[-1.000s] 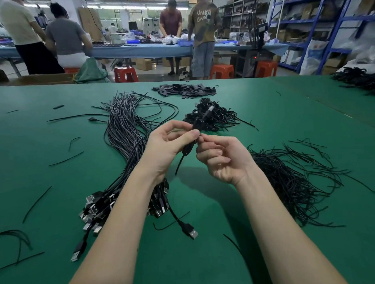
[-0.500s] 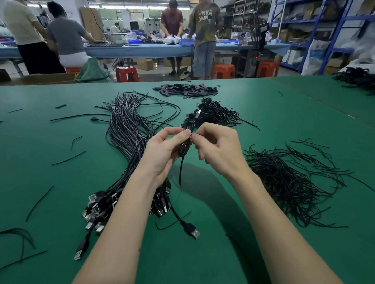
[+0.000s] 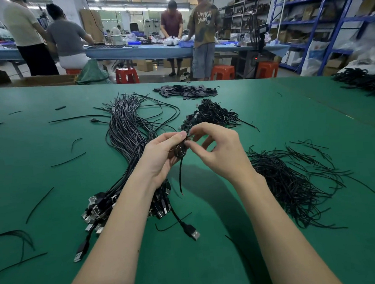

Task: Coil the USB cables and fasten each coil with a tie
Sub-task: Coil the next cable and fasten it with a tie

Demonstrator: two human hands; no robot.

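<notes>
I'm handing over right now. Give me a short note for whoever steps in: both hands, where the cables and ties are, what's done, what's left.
Left hand: grips a small coil of black USB cable; its loose tail hangs down toward the green table.
Right hand: pinches at the coil's top; whether a tie is on it is too small to tell.
Uncoiled black USB cables: long bundle, left of centre.
Loose black wire ties: heap on the right.
Finished tied coils: small pile behind the hands.
Left: fasten this coil, then work through the bundle.

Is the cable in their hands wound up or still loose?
Mostly wound: the cable forms a small coil between both hands, one loose end hanging below.
</notes>
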